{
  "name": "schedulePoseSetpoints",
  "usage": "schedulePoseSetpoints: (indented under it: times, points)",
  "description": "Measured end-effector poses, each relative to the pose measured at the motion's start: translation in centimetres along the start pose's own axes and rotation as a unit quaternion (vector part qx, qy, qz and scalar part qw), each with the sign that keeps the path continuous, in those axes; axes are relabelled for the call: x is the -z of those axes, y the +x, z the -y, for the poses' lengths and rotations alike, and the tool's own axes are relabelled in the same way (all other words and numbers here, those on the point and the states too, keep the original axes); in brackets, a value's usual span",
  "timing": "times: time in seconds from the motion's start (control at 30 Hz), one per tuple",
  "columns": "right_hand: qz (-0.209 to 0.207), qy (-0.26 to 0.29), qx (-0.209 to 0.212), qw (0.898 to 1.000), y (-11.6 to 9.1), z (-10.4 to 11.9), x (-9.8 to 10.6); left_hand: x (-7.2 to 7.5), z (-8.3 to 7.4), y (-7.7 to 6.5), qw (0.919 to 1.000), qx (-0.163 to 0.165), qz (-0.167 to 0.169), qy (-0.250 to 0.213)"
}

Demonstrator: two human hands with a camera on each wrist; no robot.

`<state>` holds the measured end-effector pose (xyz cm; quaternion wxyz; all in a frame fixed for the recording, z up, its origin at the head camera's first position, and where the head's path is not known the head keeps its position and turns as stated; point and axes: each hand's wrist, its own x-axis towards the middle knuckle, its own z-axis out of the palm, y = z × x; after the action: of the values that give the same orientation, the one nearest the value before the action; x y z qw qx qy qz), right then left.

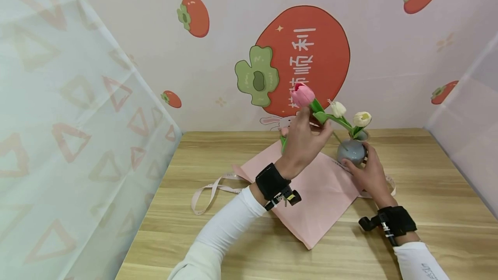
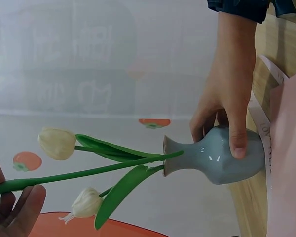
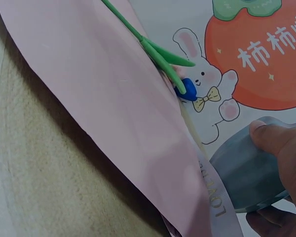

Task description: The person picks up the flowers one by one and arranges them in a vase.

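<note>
My left hand (image 1: 305, 144) pinches the green stem of a pink tulip (image 1: 302, 95) above the paper. In the left wrist view the stem (image 2: 98, 171) runs toward the vase, its lower tip overlapping the outside of the neck. A grey-blue ceramic vase (image 1: 351, 152) stands upright, and my right hand (image 1: 371, 176) grips its round body. Two white tulips stand in its mouth, one upper white tulip (image 2: 57, 143) and one lower white tulip (image 2: 87, 202) in that view. The right wrist view shows the right thumb (image 3: 271, 136) pressed on the vase.
Pink wrapping paper (image 1: 315, 202) lies on the wooden table (image 1: 167, 228). A pale lettered ribbon (image 1: 206, 195) loops out on its left and passes by the vase. Near the paper's far edge are a blue flower (image 3: 187, 90) and a small pink flower (image 1: 285, 132). A printed backdrop (image 1: 218, 64) rises behind.
</note>
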<state>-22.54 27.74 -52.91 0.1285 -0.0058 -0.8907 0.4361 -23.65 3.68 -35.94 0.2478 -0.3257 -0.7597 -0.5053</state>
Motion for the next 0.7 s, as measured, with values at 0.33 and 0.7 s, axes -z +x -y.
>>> schedulePoseSetpoints:
  times: [0.33, 0.7]
  points:
    - [-0.005, 0.0, 0.007, 1.0, 0.04, -0.06, -0.06, -0.33, -0.31, 0.18, 0.9999, 0.006, -0.006, 0.012]
    - [-0.003, -0.001, 0.0, 1.0, -0.02, -0.13, -0.06, -0.81, -0.56, 0.36, 0.9993, 0.035, 0.002, -0.013]
